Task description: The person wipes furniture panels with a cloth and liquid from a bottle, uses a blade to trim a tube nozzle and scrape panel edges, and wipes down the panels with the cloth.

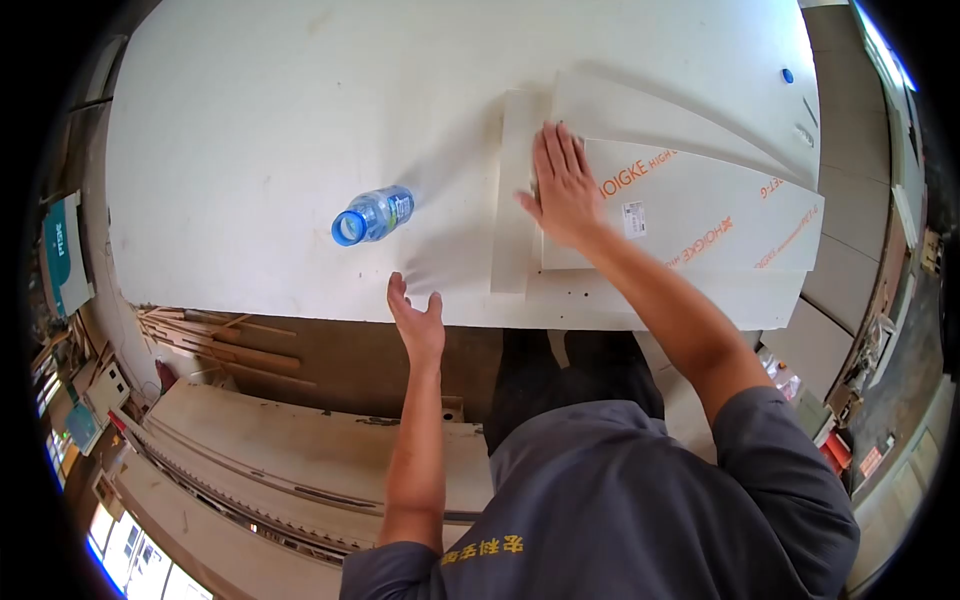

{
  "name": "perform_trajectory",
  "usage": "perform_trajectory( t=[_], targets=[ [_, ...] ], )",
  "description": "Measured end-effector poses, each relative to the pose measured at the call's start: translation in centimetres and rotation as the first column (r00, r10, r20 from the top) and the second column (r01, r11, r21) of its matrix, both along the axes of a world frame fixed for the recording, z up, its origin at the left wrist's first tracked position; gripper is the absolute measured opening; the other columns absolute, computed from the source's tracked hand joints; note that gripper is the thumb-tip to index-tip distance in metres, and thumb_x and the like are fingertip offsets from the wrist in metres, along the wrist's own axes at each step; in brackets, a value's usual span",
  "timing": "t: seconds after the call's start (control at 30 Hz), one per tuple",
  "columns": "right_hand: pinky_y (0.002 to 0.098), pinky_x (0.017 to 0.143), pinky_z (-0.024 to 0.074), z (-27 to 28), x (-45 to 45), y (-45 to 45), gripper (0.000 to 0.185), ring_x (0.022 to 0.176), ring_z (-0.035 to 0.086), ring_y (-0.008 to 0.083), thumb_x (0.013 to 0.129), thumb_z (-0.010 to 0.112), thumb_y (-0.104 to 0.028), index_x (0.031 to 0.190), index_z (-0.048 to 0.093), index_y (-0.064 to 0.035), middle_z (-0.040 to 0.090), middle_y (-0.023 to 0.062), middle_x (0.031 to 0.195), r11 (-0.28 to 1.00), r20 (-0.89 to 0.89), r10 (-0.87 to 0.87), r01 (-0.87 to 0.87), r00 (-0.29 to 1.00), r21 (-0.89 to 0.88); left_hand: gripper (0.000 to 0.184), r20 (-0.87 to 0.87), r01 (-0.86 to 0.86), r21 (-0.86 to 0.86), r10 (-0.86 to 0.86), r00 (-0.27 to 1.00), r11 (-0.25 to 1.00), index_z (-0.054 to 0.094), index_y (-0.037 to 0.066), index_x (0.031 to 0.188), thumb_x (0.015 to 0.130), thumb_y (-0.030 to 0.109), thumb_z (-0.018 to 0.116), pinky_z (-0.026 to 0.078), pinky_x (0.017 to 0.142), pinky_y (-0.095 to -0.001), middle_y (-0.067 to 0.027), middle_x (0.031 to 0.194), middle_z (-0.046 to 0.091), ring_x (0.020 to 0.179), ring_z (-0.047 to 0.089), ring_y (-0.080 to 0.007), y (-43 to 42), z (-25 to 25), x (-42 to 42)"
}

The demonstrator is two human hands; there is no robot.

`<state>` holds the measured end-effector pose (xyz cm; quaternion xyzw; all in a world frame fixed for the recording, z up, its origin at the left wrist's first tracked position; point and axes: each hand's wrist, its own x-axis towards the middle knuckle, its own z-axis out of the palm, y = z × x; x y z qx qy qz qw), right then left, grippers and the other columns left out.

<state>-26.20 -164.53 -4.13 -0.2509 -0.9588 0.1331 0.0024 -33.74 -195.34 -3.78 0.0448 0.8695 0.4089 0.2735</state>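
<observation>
My right hand (568,188) lies flat with its fingers stretched over the left end of a white board (690,225) printed with orange lettering and bearing a small label. Under and behind it are other white boards (640,105), slightly fanned. A narrow white strip (511,200) runs along their left side. Near the table's front edge, my left hand (416,318) is raised with thumb and fingers apart, holding nothing. Beyond it, a clear plastic bottle (376,214) with a blue label stands on the white table (240,130).
A small blue cap (787,76) sits at the table's far right. Wooden strips (220,345) lie below the table's left front edge. Behind me stretches a long pale machine bed or bench (270,440). A teal-and-white box (65,255) is at the far left.
</observation>
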Motion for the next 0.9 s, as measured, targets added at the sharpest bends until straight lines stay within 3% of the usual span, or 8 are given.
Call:
perform_trajectory(
  t=[0.23, 0.27, 0.33, 0.4, 0.5, 0.63, 0.83, 0.9],
  targets=[
    [0.0404, 0.124, 0.016, -1.9, 11.6, 9.1, 0.065, 0.153, 0.014, 0.0295, 0.104, 0.044, -0.037, 0.154, 0.027, -0.0002, 0.026, 0.0169, 0.162, 0.961, -0.007, -0.23, 0.228, 0.973, 0.159, 0.092, -0.403, 0.076, 0.385, 0.093, 0.911, 0.92, 0.025, 0.003, 0.151, 0.079, 0.008, 0.082, 0.031, 0.117, -0.045, -0.0158, 0.145, 0.043, 0.138, 0.04, -0.0323, 3.7, -1.2, -7.4],
    [0.0403, 0.121, 0.0224, -1.4, 13.3, 10.5, 0.06, 0.15, 0.023, 0.0303, 0.104, 0.043, -0.034, 0.151, 0.032, 0.0011, 0.034, 0.0177, 0.157, 0.896, -0.155, -0.415, 0.373, 0.896, -0.242, 0.083, -0.28, 0.027, 0.36, 0.08, 0.957, 0.933, 0.035, 0.002, 0.145, 0.078, 0.008, 0.083, 0.037, 0.111, -0.0422, -0.0142, 0.137, 0.049, 0.129, 0.047, -0.0292, 4.9, -0.8, -8.7],
    [0.0401, 0.119, 0.0289, 1.2, 13.4, 11.3, 0.055, 0.147, 0.033, 0.0311, 0.104, 0.042, -0.031, 0.148, 0.037, 0.0024, 0.043, 0.0184, 0.152, 0.695, -0.223, -0.611, 0.381, 0.759, -0.61, 0.074, -0.156, -0.016, 0.343, 0.073, 0.985, 0.939, 0.044, 0.001, 0.14, 0.077, 0.008, 0.084, 0.043, 0.106, -0.0393, -0.0126, 0.13, 0.055, 0.12, 0.055, -0.0261, 7.1, 0.2, -10.2],
    [0.0383, 0.109, 0.0436, 3.6, 12.6, 10.6, 0.046, 0.129, 0.054, 0.0295, 0.103, 0.045, -0.029, 0.138, 0.05, 0.0004, 0.059, 0.0134, 0.136, -0.22, 0.254, -0.919, 0.141, 0.301, -0.965, 0.06, -0.251, 0.077, 0.463, 0.048, 0.967, 0.883, 0.056, 0.0, 0.127, 0.075, 0.008, 0.085, 0.049, 0.095, -0.0356, -0.0099, 0.118, 0.061, 0.105, 0.06, -0.0219, 8.7, 1.0, -10.1],
    [0.0379, 0.1, 0.0508, 9.0, 10.3, 6.6, 0.042, 0.117, 0.062, 0.0265, 0.101, 0.048, -0.029, 0.132, 0.053, -0.0009, 0.062, 0.011, 0.128, -0.459, 0.34, -0.861, -0.291, 0.377, -0.84, 0.063, -0.271, 0.309, 0.509, -0.191, 0.943, 0.803, 0.055, 0.003, 0.127, 0.072, 0.009, 0.086, 0.049, 0.095, -0.0361, -0.0101, 0.119, 0.059, 0.109, 0.06, -0.023, 12.4, 7.1, -6.6],
    [0.0375, 0.101, 0.0498, 12.7, 7.6, 3.4, 0.048, 0.12, 0.06, 0.026, 0.102, 0.045, -0.031, 0.139, 0.049, -0.0016, 0.061, 0.0125, 0.132, -0.535, 0.353, -0.827, -0.421, 0.437, -0.733, 0.07, -0.403, 0.672, 0.139, -0.578, 0.71, 0.728, 0.056, 0.007, 0.129, 0.065, 0.009, 0.087, 0.052, 0.093, -0.0375, -0.012, 0.119, 0.059, 0.108, 0.062, -0.0288, 16.4, 15.5, -2.3],
    [0.0275, 0.093, 0.0437, 15.0, 6.5, 2.3, 0.057, 0.111, 0.057, 0.0177, 0.105, 0.032, -0.041, 0.144, 0.05, -0.0035, 0.064, 0.0108, 0.125, 0.105, -0.289, -0.737, -0.319, 0.611, -0.942, 0.069, -0.333, 0.755, -0.248, -0.785, 0.522, 0.607, 0.059, 0.009, 0.13, 0.067, 0.023, 0.086, 0.054, 0.086, -0.0422, -0.0123, 0.112, 0.067, 0.099, 0.067, -0.0309, 19.9, 20.1, -0.1],
    [0.0362, 0.11, 0.0382, 14.6, 7.1, 2.6, 0.059, 0.132, 0.049, 0.0231, 0.107, 0.03, -0.04, 0.145, 0.045, 0.0022, 0.051, 0.0135, 0.145, 0.055, -0.269, -0.743, -0.344, 0.613, -0.937, 0.068, -0.339, 0.75, -0.353, -0.824, 0.454, 0.559, 0.059, 0.01, 0.13, 0.069, 0.027, 0.084, 0.054, 0.085, -0.0409, -0.0124, 0.108, 0.068, 0.098, 0.067, -0.0304, 21.1, 21.7, 0.4]
  ],
)
